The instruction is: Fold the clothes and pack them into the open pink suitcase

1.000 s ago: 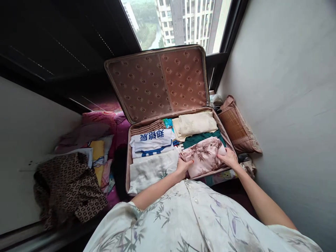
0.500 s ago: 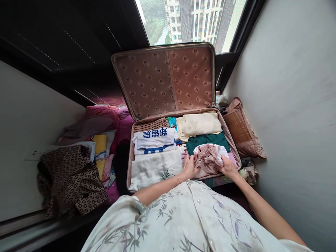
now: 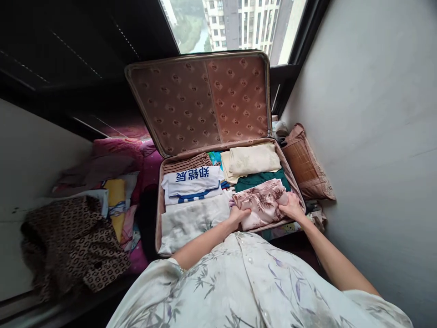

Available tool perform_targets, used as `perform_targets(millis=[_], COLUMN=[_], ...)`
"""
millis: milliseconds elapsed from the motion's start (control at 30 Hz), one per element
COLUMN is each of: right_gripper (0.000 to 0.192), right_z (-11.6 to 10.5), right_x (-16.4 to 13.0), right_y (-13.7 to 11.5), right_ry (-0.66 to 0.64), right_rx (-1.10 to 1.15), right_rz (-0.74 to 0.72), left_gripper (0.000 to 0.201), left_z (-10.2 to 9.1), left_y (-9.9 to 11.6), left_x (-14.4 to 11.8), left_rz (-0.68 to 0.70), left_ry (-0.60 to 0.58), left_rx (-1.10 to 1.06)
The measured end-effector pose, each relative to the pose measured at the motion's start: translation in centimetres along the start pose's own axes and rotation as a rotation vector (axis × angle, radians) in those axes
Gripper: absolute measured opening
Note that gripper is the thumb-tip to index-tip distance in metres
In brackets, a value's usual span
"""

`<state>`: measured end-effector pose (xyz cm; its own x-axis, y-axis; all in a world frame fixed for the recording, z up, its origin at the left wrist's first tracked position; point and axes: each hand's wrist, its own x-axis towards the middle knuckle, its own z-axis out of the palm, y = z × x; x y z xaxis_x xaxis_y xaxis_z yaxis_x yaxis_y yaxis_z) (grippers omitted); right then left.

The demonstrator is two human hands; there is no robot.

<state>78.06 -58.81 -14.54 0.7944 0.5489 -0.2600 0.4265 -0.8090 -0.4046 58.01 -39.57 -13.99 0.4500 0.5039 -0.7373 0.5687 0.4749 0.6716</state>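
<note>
Pink garment [image 3: 262, 206], folded into a roughly rectangular bundle, is lying in the near right part of the open suitcase [image 3: 201, 102]. Its pale, faintly glossy cloth is displaying dark reddish-brown leaf sprays, while stacked folds are showing along its far edge and soft creases are crossing its top. A green garment [image 3: 251, 181] is lying just beyond it, a cream garment [image 3: 256, 159] is resting farther back, and a grey-white garment [image 3: 191, 225] is lying to its left. The left hand [image 3: 238, 214] is clamping the left edge, its thumb pressing on top and its other fingers being largely hidden. The right hand [image 3: 292, 206] is clamping the right edge, its fingertips partly tucking into the cloth. Both forearms are reaching in from the near side, the left slanting rightward at a low angle, the right slanting leftward more steeply.
</note>
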Motion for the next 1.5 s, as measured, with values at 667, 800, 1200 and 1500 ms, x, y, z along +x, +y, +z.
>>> perform_targets(millis=[667, 800, 1200, 1500], right_gripper=[0.032, 0.029, 0.028, 0.050], right_z=[0.3, -3.0, -2.8, -3.9], right_x=[-4.9, -2.3, 8.0, 8.8], right_y=[-7.1, -4.1, -3.7, -3.0], right_ry=[0.068, 0.134, 0.082, 0.253], right_rx=[-0.255, -0.035, -0.034, -0.071], right_rz=[-0.306, -0.296, -0.033, -0.239], left_gripper=[0.039, 0.045, 0.040, 0.040], left_z=[0.3, 0.0, 1.1, -1.3], left_y=[0.9, 1.7, 7.8, 9.3], left_x=[-0.8, -1.5, 4.5, 5.9], left_rz=[-0.032, 0.039, 0.216, 0.301], left_ry=[-0.003, -0.077, 0.201, 0.470], left_rx=[-0.021, -0.112, 0.161, 0.298])
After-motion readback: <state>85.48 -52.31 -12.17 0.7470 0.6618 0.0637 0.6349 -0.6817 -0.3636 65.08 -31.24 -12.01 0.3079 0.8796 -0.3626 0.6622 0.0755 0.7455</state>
